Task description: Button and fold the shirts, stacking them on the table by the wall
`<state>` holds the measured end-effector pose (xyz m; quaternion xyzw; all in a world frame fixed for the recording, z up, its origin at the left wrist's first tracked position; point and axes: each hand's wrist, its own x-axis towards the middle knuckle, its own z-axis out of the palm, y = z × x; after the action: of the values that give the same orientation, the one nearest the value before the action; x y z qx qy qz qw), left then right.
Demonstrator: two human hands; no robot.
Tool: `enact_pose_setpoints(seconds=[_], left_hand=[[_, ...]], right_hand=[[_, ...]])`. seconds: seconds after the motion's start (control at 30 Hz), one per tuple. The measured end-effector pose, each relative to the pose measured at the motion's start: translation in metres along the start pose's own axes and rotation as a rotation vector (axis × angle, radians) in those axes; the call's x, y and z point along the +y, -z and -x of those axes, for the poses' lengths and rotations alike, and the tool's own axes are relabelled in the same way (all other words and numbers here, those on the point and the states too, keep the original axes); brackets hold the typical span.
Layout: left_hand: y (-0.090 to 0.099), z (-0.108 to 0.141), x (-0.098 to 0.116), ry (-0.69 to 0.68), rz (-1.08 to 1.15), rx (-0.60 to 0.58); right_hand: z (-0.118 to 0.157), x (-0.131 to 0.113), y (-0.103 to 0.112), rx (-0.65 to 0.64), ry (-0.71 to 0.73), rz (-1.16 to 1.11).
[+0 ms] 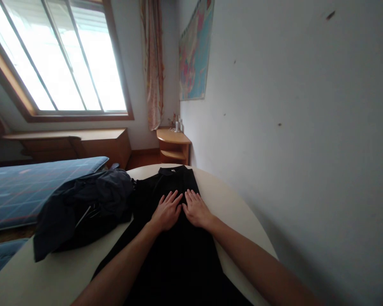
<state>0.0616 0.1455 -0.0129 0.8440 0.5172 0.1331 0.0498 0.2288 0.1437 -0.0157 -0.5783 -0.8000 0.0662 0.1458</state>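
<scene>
A black collared garment [185,250] lies spread on a pale round-edged table, its collar at the far end and its lower part running out of view toward me. My left hand [167,211] rests flat on its upper part, fingers stretched forward. Beside it, my right hand [196,208] also lies flat on the cloth, close to the garment's right edge. The two thumbs nearly meet. Neither hand grips anything. To the left, a crumpled heap of dark clothes [92,199] sits on the table and reaches the garment's left side.
The pale table [242,216] stands near a white wall [293,85] on the right. A blue plaid mattress [15,191] is at the left. Beyond are a small corner shelf [174,136], a wooden desk [105,142], a curtain [153,68] and a window [60,59].
</scene>
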Motion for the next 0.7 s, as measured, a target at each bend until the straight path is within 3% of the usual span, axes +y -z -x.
enact_pose_setpoints(seconds=[0.43,0.57,0.7], left_hand=[[-0.006,-0.055,-0.003,-0.002,0.016,-0.007],[-0.002,-0.054,-0.004,-0.045,0.051,0.053],[0.01,-0.039,0.002,-0.209,0.062,0.106]], right_hand=[[-0.039,0.039,0.008,-0.007,-0.003,-0.036],[-0.033,0.051,0.011,-0.016,0.101,-0.089],[-0.016,0.064,0.02,-0.065,0.195,-0.13]])
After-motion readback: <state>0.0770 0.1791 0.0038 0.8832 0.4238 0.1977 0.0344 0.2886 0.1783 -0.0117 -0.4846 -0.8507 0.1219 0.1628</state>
